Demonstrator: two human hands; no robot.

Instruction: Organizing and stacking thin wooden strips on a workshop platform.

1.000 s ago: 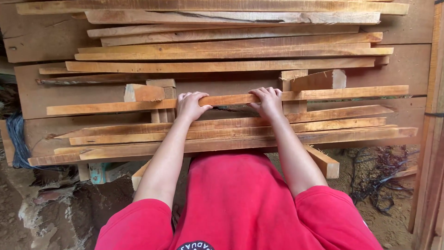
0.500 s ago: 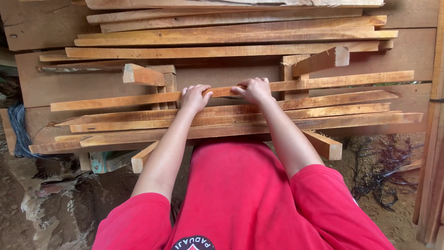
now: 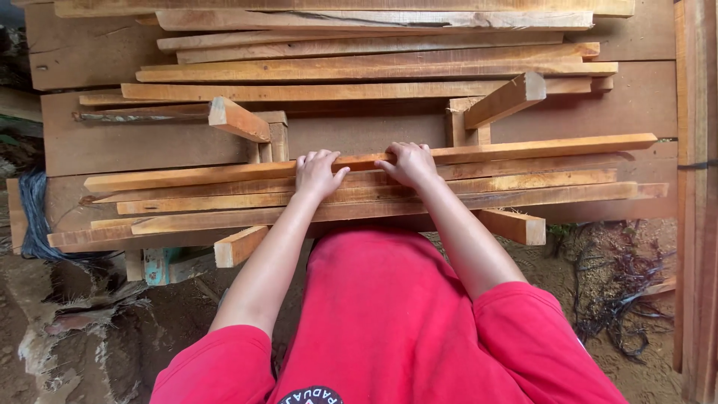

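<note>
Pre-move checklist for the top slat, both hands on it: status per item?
1. Left hand on the top slat: ok, fingers over its far edge.
2. Right hand on the same slat: ok.
3. Grip centred: cannot tell; both hands sit close together near mid-length.
4. Slat free of the upright posts: cannot tell, it runs right in front of them.
5. Lower slats settled: not ok, unevenly stacked with staggered ends.
</note>
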